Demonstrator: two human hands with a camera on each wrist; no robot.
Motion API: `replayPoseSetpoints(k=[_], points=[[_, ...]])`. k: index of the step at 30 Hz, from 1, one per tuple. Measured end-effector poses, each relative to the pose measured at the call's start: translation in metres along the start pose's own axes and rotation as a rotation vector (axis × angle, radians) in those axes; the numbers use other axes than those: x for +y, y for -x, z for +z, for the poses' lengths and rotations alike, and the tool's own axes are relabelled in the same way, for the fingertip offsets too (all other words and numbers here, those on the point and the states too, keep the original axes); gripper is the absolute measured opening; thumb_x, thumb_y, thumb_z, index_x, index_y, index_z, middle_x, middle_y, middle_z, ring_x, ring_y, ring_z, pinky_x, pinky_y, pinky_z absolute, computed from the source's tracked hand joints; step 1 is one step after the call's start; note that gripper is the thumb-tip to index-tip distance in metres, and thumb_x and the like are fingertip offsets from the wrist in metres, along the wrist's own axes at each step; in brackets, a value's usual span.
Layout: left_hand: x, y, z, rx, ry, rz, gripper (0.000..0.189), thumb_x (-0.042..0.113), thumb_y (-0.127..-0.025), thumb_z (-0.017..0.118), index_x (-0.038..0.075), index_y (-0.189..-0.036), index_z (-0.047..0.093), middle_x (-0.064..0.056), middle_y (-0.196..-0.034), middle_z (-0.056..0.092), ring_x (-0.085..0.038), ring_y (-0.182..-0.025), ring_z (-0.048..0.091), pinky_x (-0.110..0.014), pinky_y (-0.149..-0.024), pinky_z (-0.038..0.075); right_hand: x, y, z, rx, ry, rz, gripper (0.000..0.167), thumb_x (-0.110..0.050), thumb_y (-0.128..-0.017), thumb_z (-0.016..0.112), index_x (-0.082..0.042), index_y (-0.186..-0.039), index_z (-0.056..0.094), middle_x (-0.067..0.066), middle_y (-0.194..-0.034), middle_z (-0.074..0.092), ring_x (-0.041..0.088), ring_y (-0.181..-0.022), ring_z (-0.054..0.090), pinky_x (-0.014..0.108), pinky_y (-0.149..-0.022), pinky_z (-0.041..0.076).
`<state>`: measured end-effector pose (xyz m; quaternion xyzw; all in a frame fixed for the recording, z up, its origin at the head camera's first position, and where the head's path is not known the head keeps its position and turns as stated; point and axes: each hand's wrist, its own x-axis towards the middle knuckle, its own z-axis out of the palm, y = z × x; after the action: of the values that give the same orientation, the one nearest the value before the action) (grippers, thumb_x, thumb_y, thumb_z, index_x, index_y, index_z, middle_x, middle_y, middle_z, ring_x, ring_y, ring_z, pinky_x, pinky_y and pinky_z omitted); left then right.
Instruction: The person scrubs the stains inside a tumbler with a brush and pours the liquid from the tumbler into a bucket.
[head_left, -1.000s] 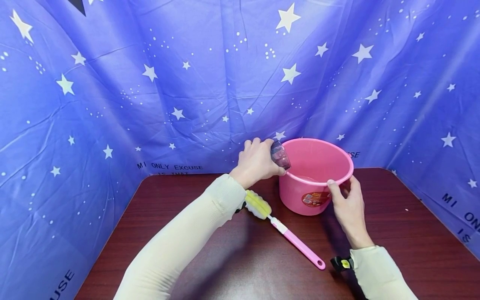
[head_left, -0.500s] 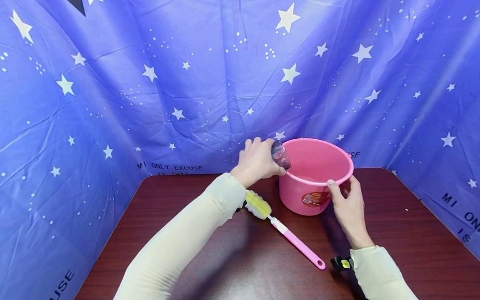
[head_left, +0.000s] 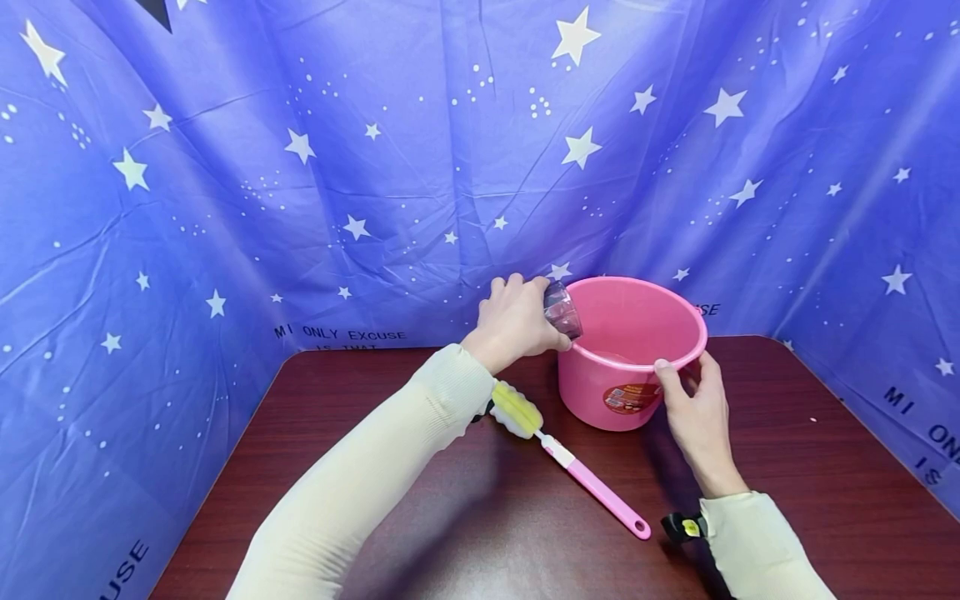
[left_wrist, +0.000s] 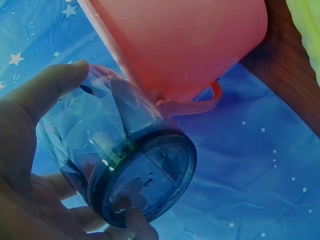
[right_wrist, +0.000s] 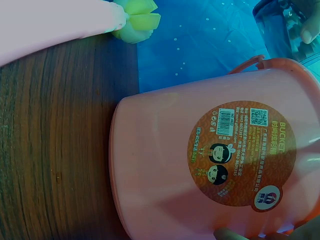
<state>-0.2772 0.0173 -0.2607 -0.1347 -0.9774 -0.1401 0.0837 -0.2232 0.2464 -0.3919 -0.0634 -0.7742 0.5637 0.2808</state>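
Note:
My left hand (head_left: 513,325) grips a clear faceted drinking glass (head_left: 562,311), fingers over its far side and thumb on the near side. The glass lies tilted at the left rim of a pink bucket (head_left: 600,379), its mouth towards the bucket. In the left wrist view the round base of the glass (left_wrist: 145,180) faces the camera, fingers curled around the wall. With thumb at the rim and fingers along the outer wall, my right hand (head_left: 697,421) holds the bucket's right side. The bucket stands upright; a round printed label (right_wrist: 240,150) marks its wall.
A sponge bottle brush with a pink handle (head_left: 603,496) and a yellow-and-white head (head_left: 517,408) lies in front of the bucket on the dark red-brown table (head_left: 810,492). A blue star-patterned curtain (head_left: 420,167) hangs close behind and on both sides.

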Motion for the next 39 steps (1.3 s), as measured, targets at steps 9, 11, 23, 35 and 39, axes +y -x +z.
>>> replayPoseSetpoints(k=[9, 11, 23, 35, 39], points=[[0.0012, -0.0009, -0.0008, -0.007, -0.005, 0.004, 0.090, 0.058, -0.060, 0.082, 0.021, -0.136, 0.050, -0.005, -0.116, 0.052, -0.026, -0.110, 0.042, -0.048, -0.085, 0.044, -0.0010, 0.0004, -0.0001, -0.001, 0.001, 0.003, 0.061, -0.027, -0.093, 0.059, -0.007, -0.145, 0.034, 0.013, -0.140, 0.042, 0.025, -0.126, 0.042, 0.040, -0.109, 0.031], [0.0014, -0.0011, -0.0014, -0.012, -0.006, 0.005, 0.090, 0.058, -0.061, 0.082, 0.021, -0.137, 0.050, -0.005, -0.117, 0.052, -0.026, -0.110, 0.042, -0.048, -0.086, 0.044, -0.0009, 0.0001, 0.0000, 0.002, 0.000, 0.001, 0.061, -0.026, -0.093, 0.059, -0.007, -0.145, 0.034, 0.014, -0.140, 0.042, 0.025, -0.126, 0.042, 0.040, -0.109, 0.031], [0.0033, -0.0026, -0.0030, -0.030, -0.027, 0.003, 0.091, 0.058, -0.060, 0.082, 0.023, -0.138, 0.049, -0.006, -0.116, 0.052, -0.026, -0.111, 0.042, -0.048, -0.086, 0.043, -0.0006, 0.0001, 0.0004, 0.009, 0.000, -0.002, 0.060, -0.026, -0.093, 0.060, -0.007, -0.145, 0.035, 0.014, -0.139, 0.043, 0.026, -0.126, 0.043, 0.040, -0.109, 0.031], [0.0047, -0.0029, -0.0021, -0.014, -0.044, 0.013, 0.091, 0.058, -0.060, 0.082, 0.022, -0.136, 0.050, -0.006, -0.112, 0.051, -0.026, -0.108, 0.041, -0.047, -0.084, 0.044, 0.0010, -0.0007, 0.0007, 0.006, -0.004, 0.006, 0.060, -0.025, -0.093, 0.060, -0.008, -0.145, 0.035, 0.013, -0.140, 0.042, 0.025, -0.126, 0.042, 0.040, -0.109, 0.031], [0.0052, -0.0029, -0.0029, -0.016, -0.045, 0.016, 0.091, 0.058, -0.060, 0.082, 0.022, -0.137, 0.049, -0.006, -0.113, 0.051, -0.026, -0.108, 0.041, -0.047, -0.084, 0.044, 0.0016, -0.0007, 0.0008, 0.005, -0.008, 0.001, 0.061, -0.025, -0.093, 0.060, -0.008, -0.146, 0.035, 0.013, -0.140, 0.042, 0.025, -0.126, 0.042, 0.040, -0.109, 0.031]])
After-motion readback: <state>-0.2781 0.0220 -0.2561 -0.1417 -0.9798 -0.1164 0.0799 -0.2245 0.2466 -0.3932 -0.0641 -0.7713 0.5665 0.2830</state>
